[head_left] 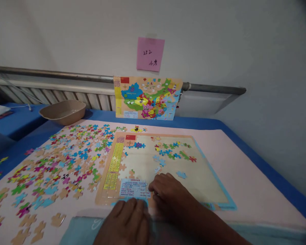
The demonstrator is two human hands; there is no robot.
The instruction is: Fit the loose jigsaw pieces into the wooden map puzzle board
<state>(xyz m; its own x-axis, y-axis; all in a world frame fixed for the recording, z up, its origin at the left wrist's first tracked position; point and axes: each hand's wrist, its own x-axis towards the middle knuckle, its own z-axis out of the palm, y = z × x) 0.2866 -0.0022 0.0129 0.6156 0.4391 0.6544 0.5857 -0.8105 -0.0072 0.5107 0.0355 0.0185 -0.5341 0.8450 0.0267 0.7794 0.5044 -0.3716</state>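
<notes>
Both hands were pressed flat at the lower centre: the left hand (pixel 127 221) and right hand (pixel 168 194), nothing gripped, on the puzzle board (pixel 209 183), whose near edge was touched.

Your puzzle board (pixel 168 170) lies flat on the mat (pixel 244 177) in front of you, slightly right of centre. Your left hand (pixel 126 221) rests at the board's near edge; your right hand (pixel 168 192) lies just beside it, on the board's near part. A few fitted pieces (pixel 173 151) sit on the board's far half. Loose puzzle pieces (pixel 58 166) spread over the mat to the board's left. Behind them, far left, a bowl (pixel 63 111) stands on the table. Behind the board, a reference map (pixel 147 98) leans upright against the wall, with a paper note (pixel 150 53) stuck on the wall above it.
</notes>
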